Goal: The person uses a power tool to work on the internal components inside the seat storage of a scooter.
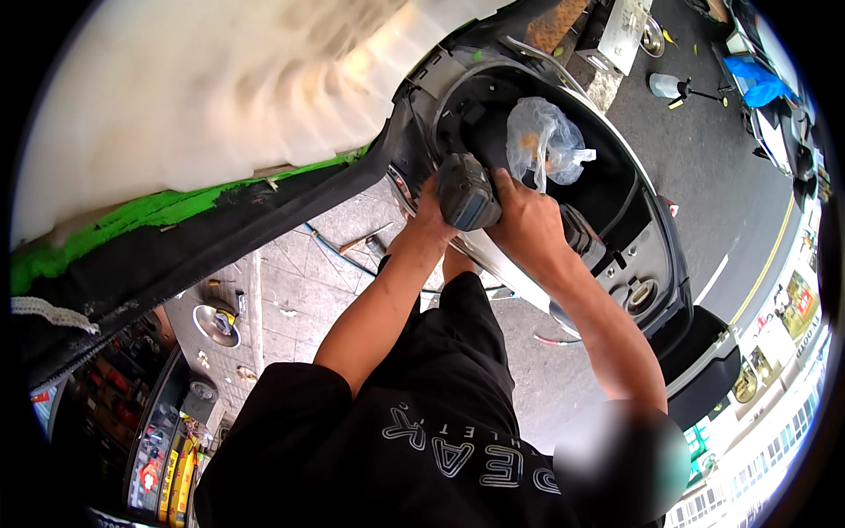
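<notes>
A dark grey cordless power tool (466, 194), its battery end toward me, is held over the near rim of an open scooter storage compartment (634, 189). My left hand (431, 214) is closed round the tool's left side. Against its right side is my right hand (531, 220), curled closed with the thumb along the tool; its fingertips are hidden. The tool's working end is out of sight below. Inside the compartment, just beyond my right hand, lies a knotted clear plastic bag (547, 145) with something orange in it.
A raised panel with pale padding (229, 97) and a green strip looms at left. Below it, a hammer (365, 238) and a blue hose (339, 253) lie on the paving, near a metal bowl (216, 325). A spray bottle (666, 86) lies on the road at right.
</notes>
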`<state>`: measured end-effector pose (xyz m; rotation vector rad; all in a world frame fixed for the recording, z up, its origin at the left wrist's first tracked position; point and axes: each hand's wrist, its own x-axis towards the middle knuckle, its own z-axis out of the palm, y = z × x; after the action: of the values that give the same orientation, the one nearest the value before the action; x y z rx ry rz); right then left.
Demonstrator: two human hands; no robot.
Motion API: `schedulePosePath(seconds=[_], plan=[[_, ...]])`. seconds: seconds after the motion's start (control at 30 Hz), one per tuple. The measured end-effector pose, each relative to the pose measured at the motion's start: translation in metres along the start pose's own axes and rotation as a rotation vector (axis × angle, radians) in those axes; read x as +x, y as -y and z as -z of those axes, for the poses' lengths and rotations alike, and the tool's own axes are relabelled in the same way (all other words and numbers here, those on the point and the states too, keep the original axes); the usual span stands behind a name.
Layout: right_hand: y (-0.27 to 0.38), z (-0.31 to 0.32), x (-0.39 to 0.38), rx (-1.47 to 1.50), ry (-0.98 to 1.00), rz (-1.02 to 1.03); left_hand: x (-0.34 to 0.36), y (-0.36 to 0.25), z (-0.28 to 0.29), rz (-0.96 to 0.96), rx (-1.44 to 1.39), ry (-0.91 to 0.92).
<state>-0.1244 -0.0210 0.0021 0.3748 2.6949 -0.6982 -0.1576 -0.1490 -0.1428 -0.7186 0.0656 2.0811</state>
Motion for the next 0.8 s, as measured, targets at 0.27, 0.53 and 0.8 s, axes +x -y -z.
schedulePosePath(seconds=[0.27,0.53,0.8], plan=[[-0.013,0.008,0.001,0.028,0.009,-0.059,0.005,0.006,-0.013,0.032,-0.014,-0.033],[-0.041,0.006,0.013,0.178,-0.046,-0.064,0.025,0.014,-0.027,0.058,-0.144,-0.073],[-0.03,0.017,0.02,0.225,-0.045,-0.04,0.019,0.018,-0.014,-0.041,0.058,-0.238]])
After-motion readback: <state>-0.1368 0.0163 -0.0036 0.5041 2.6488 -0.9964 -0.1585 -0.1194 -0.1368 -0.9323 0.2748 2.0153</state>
